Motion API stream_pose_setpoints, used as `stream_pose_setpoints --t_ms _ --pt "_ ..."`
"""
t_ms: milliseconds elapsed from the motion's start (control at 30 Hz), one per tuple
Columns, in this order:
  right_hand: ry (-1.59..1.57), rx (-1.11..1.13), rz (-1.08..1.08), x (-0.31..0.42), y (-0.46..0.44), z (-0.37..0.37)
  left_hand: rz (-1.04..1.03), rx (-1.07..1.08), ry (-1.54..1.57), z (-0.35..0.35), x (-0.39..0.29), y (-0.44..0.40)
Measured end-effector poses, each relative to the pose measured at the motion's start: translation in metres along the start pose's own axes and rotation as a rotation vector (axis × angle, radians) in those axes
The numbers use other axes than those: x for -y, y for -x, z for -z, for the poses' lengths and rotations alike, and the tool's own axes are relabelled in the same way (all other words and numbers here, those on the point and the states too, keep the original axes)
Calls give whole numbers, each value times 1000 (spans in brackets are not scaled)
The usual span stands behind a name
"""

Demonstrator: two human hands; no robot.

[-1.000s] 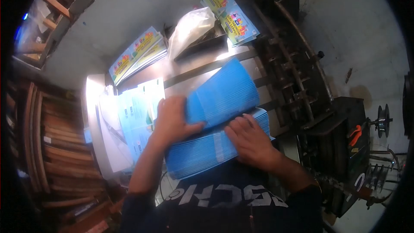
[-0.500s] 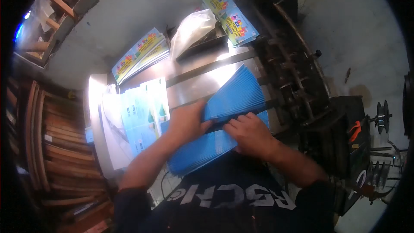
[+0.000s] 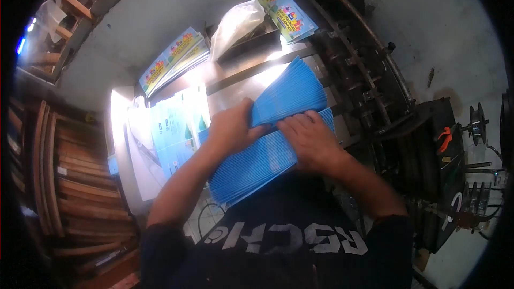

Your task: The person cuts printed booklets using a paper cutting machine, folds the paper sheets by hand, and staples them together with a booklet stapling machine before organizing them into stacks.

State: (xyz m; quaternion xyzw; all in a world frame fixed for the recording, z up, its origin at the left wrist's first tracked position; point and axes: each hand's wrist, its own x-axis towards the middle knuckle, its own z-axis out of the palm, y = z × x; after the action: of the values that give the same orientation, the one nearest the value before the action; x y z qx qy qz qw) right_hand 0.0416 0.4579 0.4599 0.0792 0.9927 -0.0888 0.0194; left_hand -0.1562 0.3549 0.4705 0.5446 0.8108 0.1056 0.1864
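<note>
A thick stack of blue printed sheets (image 3: 292, 93) spreads like a fan over the metal table, its edges stepped toward the right. My left hand (image 3: 233, 126) is closed around the fan's narrow left end, thumb along its near edge. Closer to my body lies a second blue stack (image 3: 251, 166), its edges also stepped in fine lines. My right hand (image 3: 310, 136) has its fingers curled together at the seam between the two stacks, gripping sheet edges there. Its fingertips come close to my left thumb.
Light-blue printed sheets (image 3: 171, 128) and white paper (image 3: 142, 166) lie left. Colourful booklets (image 3: 174, 59) rest at the back left, more booklets (image 3: 284, 10) at the back right. A plastic bag (image 3: 238, 24) sits between. Dark machinery (image 3: 353, 69) borders the right; wooden boards (image 3: 91, 182) stand left.
Both hands have shifted slightly up and away from my body, the fan's far edge with them. More of the near blue stack now shows below my hands.
</note>
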Motion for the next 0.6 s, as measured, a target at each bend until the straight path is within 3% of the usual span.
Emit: stream_pose_setpoints --t_ms 100,600 --pt "9 -5 -118 5 3 0 -17 -36 -20 -4 4 -1" --pt "77 19 -129 4 8 -8 8 -27 -33 -7 3 -1"
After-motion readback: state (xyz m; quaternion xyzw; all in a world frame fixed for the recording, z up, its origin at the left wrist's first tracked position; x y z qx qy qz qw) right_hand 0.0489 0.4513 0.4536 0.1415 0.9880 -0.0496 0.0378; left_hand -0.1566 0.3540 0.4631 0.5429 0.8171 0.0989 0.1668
